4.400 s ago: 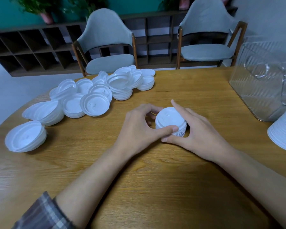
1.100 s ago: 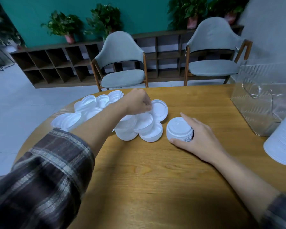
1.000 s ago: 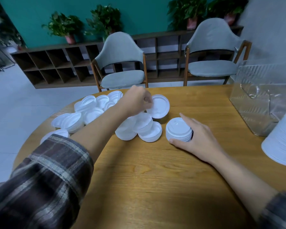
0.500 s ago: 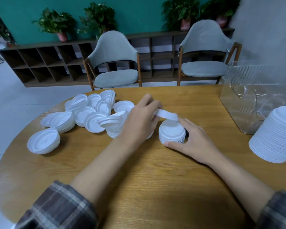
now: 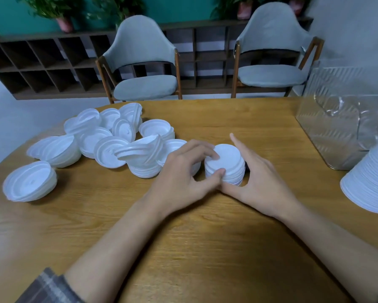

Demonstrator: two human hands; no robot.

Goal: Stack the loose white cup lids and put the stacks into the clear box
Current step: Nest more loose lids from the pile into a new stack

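Hands meet at the small stack of lids on the table. The left hand has fingertips on the top lid and its thumb on the near side, so it pinches the stack. The right hand wraps the other side, thumb in front and pointer finger straight along the back.

The top lid may not sit flat yet. If the left hand pushes on one edge only, the lid could tip, or the whole stack could lean and slide apart. A hard squeeze could bend the thin lids.

Left of the small stack lies a messy pile of loose lids, some nested, some tipped up. Far right of it stands the clear box. No lids show inside, though its wavy walls make that hard to tell. Also to the right, a big stack of lids sits outside the box.
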